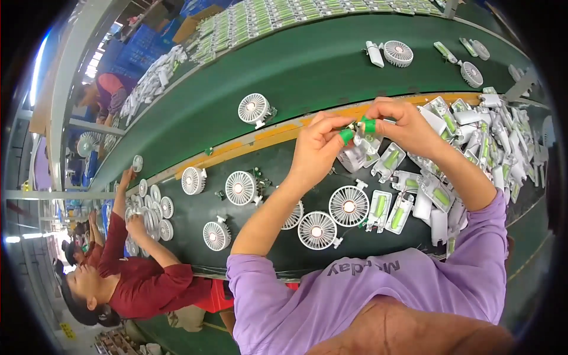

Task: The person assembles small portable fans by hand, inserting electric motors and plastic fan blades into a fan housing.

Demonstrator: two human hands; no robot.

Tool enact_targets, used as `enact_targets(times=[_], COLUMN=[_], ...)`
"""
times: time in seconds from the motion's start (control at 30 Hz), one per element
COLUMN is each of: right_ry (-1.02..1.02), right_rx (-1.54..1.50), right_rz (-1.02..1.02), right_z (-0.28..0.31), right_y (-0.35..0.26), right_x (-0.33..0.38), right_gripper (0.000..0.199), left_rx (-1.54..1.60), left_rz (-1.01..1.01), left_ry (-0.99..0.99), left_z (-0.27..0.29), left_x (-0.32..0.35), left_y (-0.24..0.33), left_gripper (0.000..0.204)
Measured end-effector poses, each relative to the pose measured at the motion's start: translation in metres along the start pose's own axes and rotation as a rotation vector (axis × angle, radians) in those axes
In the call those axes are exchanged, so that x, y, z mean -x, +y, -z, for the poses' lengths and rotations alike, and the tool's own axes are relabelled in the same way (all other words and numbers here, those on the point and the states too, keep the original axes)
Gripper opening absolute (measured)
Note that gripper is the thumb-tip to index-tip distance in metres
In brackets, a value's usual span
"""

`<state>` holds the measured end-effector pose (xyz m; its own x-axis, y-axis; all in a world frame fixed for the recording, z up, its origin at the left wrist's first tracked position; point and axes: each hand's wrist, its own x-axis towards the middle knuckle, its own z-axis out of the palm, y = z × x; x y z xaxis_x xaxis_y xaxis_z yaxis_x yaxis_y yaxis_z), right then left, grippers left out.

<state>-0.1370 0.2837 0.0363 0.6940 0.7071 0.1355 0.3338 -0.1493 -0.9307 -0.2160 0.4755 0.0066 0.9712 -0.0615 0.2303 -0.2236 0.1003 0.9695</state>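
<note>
My left hand [319, 147] and my right hand [397, 123] meet above the dark work table, fingers pinched close together. Green tape wraps a fingertip on each. Between them is a small piece, too little to name. Just below lies a whitish clear-looking part [353, 155], partly covered by my fingers. White handle shells with green cells [389, 161] lie beside my right hand. Nearer my body are round white fan heads, one [349, 206] next to another [318, 230]. A further fan head [241, 187] sits left of my left forearm.
A big heap of white handle shells [473, 133] covers the table's right side. Beyond the orange ledge [254, 141], a green conveyor belt [319, 65] carries several fans. At the left, a co-worker in a dark red top [148, 290] reaches over piled fan heads [155, 210].
</note>
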Motion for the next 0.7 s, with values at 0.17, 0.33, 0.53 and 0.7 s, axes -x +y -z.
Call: enact_targets(times=[0.17, 0.33, 0.53, 0.7], right_ry=[-0.060, -0.143, -0.026, -0.028], right_rx=[0.023, -0.048, 0.228, 0.322], right_rz=[0.006, -0.118, 0.248, 0.245], right_z=[-0.001, 0.006, 0.002, 0.004], right_y=[-0.003, -0.002, -0.001, -0.006], right_x=[0.000, -0.003, 0.004, 0.003], right_gripper=[0.018, 0.020, 0.014, 0.013], left_rx=[0.070, 0.019, 0.131, -0.043], left_rz=[0.016, -0.034, -0.022, -0.073], left_ry=[-0.002, -0.047, -0.041, -0.014], left_z=[-0.004, -0.003, -0.006, -0.007], left_x=[0.005, 0.004, 0.007, 0.010], left_y=[0.004, 0.003, 0.006, 0.010], left_gripper=[0.020, 0.017, 0.015, 0.013])
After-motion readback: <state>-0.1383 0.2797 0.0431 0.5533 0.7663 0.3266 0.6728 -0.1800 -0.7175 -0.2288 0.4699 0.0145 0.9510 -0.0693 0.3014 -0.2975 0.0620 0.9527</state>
